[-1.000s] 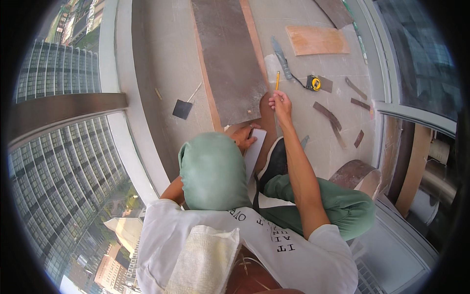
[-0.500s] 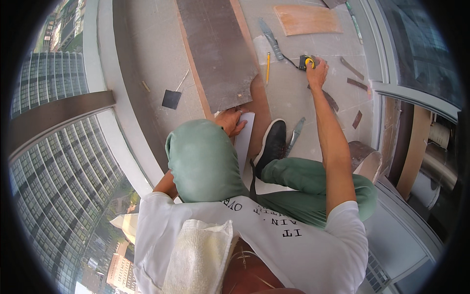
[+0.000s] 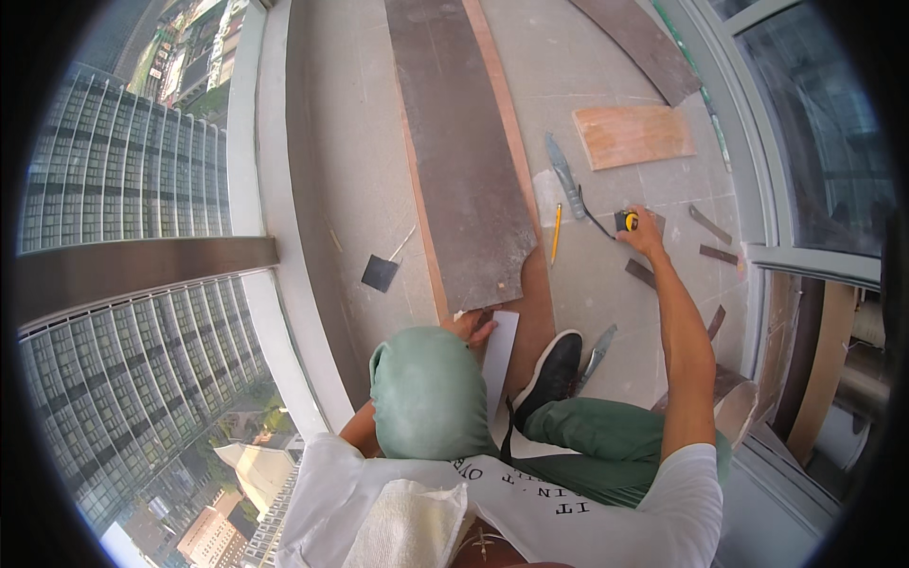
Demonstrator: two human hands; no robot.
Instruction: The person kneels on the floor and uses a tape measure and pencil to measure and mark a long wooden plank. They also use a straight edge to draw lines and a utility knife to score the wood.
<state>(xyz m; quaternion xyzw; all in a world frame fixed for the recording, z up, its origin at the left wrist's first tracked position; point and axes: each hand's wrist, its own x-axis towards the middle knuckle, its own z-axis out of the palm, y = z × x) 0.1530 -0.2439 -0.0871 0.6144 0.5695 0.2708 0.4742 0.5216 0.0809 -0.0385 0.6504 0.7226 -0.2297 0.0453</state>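
Note:
My right hand [image 3: 644, 235] grips a black-and-yellow tape measure [image 3: 626, 221] low over the floor, on the right. A dark strap runs from beside it toward a grey-handled tool with a flat blade [image 3: 561, 175]. My left hand [image 3: 471, 327] is at the near end of a long dark brown sheet [image 3: 459, 161], its fingers curled beside a white strip [image 3: 502, 346]. My green-clad knee partly covers that hand, so what its fingers pinch is hidden. Under the dark sheet lies a wider reddish-brown board [image 3: 536, 312]. A yellow pencil [image 3: 556, 235] rests between the sheet and the tape measure.
On the left lies a small dark square with a thin stick [image 3: 380, 274]. An orange-brown board [image 3: 632, 135] and another dark sheet [image 3: 644, 47] are at the far right. Several dark offcuts [image 3: 710, 225] lie nearby. Another grey tool [image 3: 597, 358] is beside my shoe [image 3: 552, 379]. Windows flank both sides.
The view has shifted, so the whole floor scene sits lower and farther right. My right hand still holds the tape measure, and my left hand stays at the sheet's near end.

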